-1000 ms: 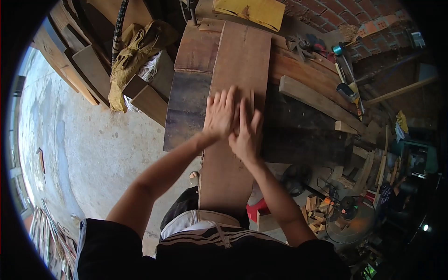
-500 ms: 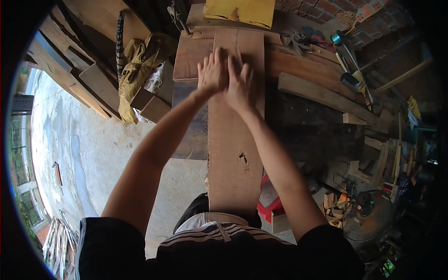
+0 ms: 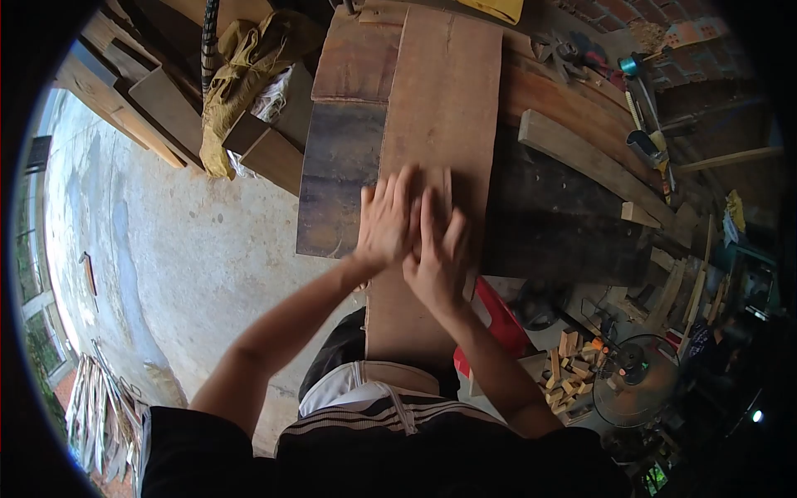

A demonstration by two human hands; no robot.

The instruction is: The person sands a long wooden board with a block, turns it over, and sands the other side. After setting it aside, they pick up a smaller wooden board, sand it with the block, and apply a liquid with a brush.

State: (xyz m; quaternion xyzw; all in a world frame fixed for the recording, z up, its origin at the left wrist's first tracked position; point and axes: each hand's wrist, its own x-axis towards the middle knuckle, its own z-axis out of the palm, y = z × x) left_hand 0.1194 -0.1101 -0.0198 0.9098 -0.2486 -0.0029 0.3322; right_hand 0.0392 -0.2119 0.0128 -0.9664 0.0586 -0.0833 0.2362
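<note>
A long brown wooden board point(image 3: 440, 100) runs from the workbench toward my waist, its near end close to my body. Both my hands are over the middle of it, side by side. Between and under them a small wooden block point(image 3: 446, 180) shows partly, lying on the board. My left hand point(image 3: 388, 217) presses on the block with its fingers pointing forward. My right hand point(image 3: 440, 261) is closed around its right side and near end. The block's underside is hidden.
Dark boards point(image 3: 564, 199) lie under the long board, with a loose plank point(image 3: 581, 158) at right. A yellow sack point(image 3: 241, 83) and leaning boards stand at left. A red plastic piece point(image 3: 498, 319), wood offcuts point(image 3: 571, 365) and a fan point(image 3: 635, 378) are at lower right.
Both hands have slid back along the board toward my body, with the small block between them. The view has shifted, so the board's far end sits higher in the picture.
</note>
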